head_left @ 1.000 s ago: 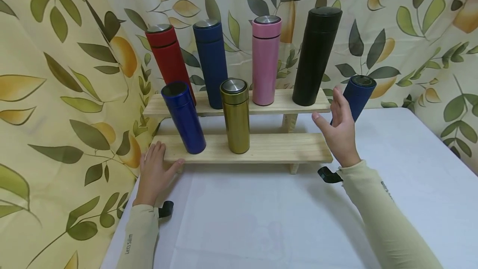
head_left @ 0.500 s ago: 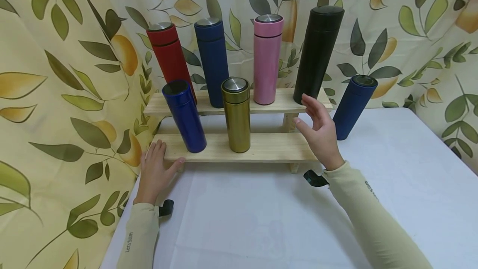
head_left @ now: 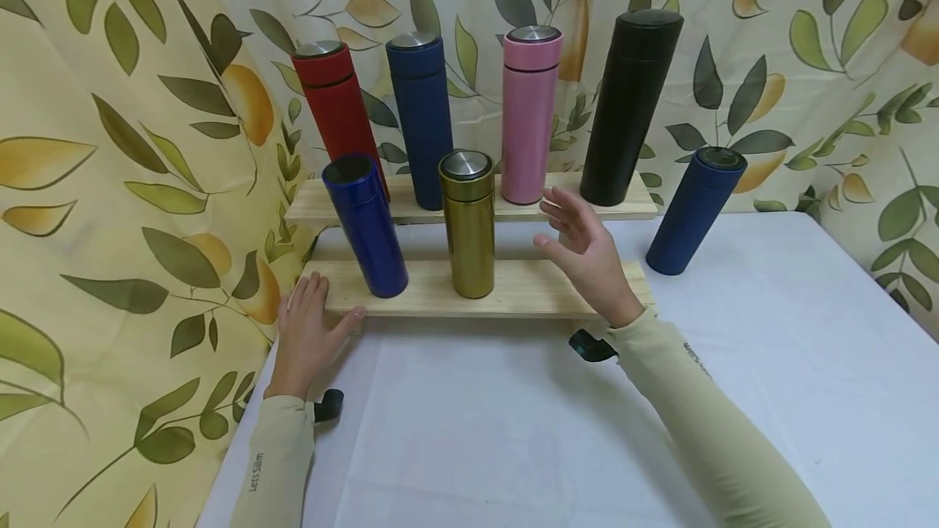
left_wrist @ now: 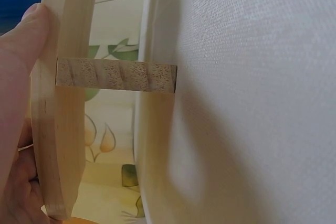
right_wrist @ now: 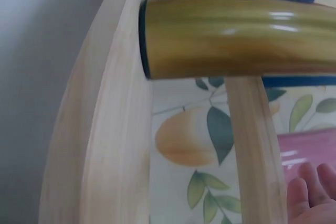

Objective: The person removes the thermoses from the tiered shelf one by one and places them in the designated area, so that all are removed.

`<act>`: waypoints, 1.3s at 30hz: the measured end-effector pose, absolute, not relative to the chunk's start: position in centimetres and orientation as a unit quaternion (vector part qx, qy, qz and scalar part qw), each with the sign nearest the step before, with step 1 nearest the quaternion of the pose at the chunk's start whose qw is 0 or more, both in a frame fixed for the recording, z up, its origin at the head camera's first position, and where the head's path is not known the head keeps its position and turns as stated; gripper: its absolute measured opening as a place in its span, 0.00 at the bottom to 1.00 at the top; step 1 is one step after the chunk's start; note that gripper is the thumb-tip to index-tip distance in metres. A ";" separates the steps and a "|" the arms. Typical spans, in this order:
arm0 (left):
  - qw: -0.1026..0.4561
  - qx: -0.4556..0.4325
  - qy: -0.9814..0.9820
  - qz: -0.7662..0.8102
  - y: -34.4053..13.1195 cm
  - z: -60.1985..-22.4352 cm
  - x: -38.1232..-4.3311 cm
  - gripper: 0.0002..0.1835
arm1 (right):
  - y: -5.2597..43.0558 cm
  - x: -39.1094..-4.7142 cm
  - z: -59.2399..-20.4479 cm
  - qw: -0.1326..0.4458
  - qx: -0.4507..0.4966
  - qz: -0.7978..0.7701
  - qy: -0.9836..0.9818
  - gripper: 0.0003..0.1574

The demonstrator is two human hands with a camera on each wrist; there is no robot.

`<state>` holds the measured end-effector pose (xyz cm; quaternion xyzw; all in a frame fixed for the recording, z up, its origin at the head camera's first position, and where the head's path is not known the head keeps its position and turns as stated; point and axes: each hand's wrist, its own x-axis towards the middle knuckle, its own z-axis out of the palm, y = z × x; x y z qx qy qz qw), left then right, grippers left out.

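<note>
My left hand [head_left: 311, 338] holds the left end of the lower board of a two-tier wooden stand [head_left: 557, 292], its thumb [left_wrist: 34, 30] at the front edge. My right hand [head_left: 583, 255], fingers relaxed and apart with nothing in them, is over the lower board's right half. A gold vacuum flask [head_left: 469, 226] stands left of it, beside a shiny blue flask [head_left: 370, 231]. On the upper board stand a red flask [head_left: 341, 116], a dark blue flask [head_left: 421, 125], a pink flask [head_left: 530, 121] and a tall black flask [head_left: 631, 112]. The right fingers overlap the pink flask's foot.
Another blue flask [head_left: 697, 210] stands on the white-covered table [head_left: 469, 430], right of the stand. A leaf-patterned curtain [head_left: 132, 267] hangs behind and along the left side.
My right hand has moved left from beside the separate blue flask, across the stand's right end, toward the gold flask. The left hand stays at the lower board's end.
</note>
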<state>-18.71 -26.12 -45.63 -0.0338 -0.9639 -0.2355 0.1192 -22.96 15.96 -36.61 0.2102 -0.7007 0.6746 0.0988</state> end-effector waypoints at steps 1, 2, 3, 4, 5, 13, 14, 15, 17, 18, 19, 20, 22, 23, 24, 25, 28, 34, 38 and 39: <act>0.118 -0.033 -0.964 -0.236 -26.1 -45.6 -18.7 0.52 | 15.7 -23.1 -36.5 0.092 0.214 0.672 -0.703 0.44; 0.117 -0.033 -0.964 -0.237 -26.1 -45.6 -18.7 0.52 | 15.4 -23.1 -36.4 0.085 0.218 0.670 -0.704 0.45; 0.116 -0.033 -0.964 -0.237 -26.1 -45.6 -18.7 0.52 | 15.1 -23.2 -36.4 0.079 0.223 0.668 -0.706 0.45; 0.115 -0.032 -0.964 -0.237 -26.1 -45.6 -18.7 0.52 | 14.8 -23.3 -36.2 0.073 0.229 0.664 -0.708 0.46; 0.115 -0.032 -0.964 -0.238 -26.1 -45.6 -18.7 0.52 | 14.5 -23.4 -36.1 0.068 0.232 0.658 -0.713 0.47; 0.117 -0.031 -0.965 -0.234 -26.1 -45.5 -18.7 0.51 | 12.0 -24.4 -35.5 0.028 0.249 0.657 -0.711 0.51; 0.116 -0.030 -0.965 -0.235 -26.1 -45.5 -18.7 0.51 | 11.7 -24.4 -35.4 0.023 0.246 0.656 -0.713 0.51; 0.115 -0.029 -0.964 -0.236 -26.1 -45.5 -18.7 0.51 | 11.4 -24.6 -35.3 0.018 0.243 0.655 -0.715 0.52; 0.113 -0.031 -0.964 -0.238 -26.1 -45.5 -18.7 0.51 | 10.9 -24.6 -35.2 0.009 0.233 0.655 -0.719 0.53; 0.113 -0.031 -0.964 -0.239 -26.1 -45.5 -18.7 0.52 | 10.7 -24.6 -35.1 0.004 0.230 0.655 -0.719 0.53; 0.113 -0.032 -0.964 -0.239 -26.1 -45.6 -18.7 0.52 | 10.5 -24.6 -35.1 0.001 0.226 0.656 -0.720 0.54; 0.114 -0.033 -0.963 -0.241 -26.1 -45.6 -18.7 0.52 | 10.3 -24.6 -35.0 -0.002 0.223 0.655 -0.722 0.55; 0.115 -0.034 -0.963 -0.242 -26.1 -45.7 -18.8 0.52 | 9.8 -24.6 -35.0 -0.008 0.220 0.653 -0.725 0.56; 0.116 -0.034 -0.963 -0.242 -26.1 -45.7 -18.8 0.52 | 9.6 -24.7 -35.0 -0.009 0.220 0.652 -0.725 0.57; 0.118 -0.033 -0.963 -0.242 -26.2 -45.7 -18.9 0.52 | 9.3 -24.7 -35.1 -0.011 0.222 0.652 -0.725 0.57; 0.118 -0.033 -0.963 -0.242 -26.2 -45.8 -18.9 0.52 | 9.1 -24.8 -35.2 -0.012 0.222 0.653 -0.724 0.58; 0.117 -0.032 -0.962 -0.243 -26.1 -45.7 -18.9 0.53 | 8.5 -25.1 -35.4 -0.013 0.221 0.661 -0.717 0.58; 0.114 -0.030 -0.963 -0.243 -26.1 -45.7 -18.9 0.53 | 7.5 -25.4 -35.8 -0.009 0.201 0.674 -0.711 0.52; 0.118 -0.030 -0.962 -0.243 -26.2 -45.9 -18.9 0.53 | 7.1 -25.6 -35.7 -0.002 0.202 0.681 -0.704 0.49; 0.119 -0.031 -0.962 -0.243 -26.2 -45.9 -18.9 0.52 | 7.0 -25.7 -35.7 0.001 0.205 0.681 -0.703 0.49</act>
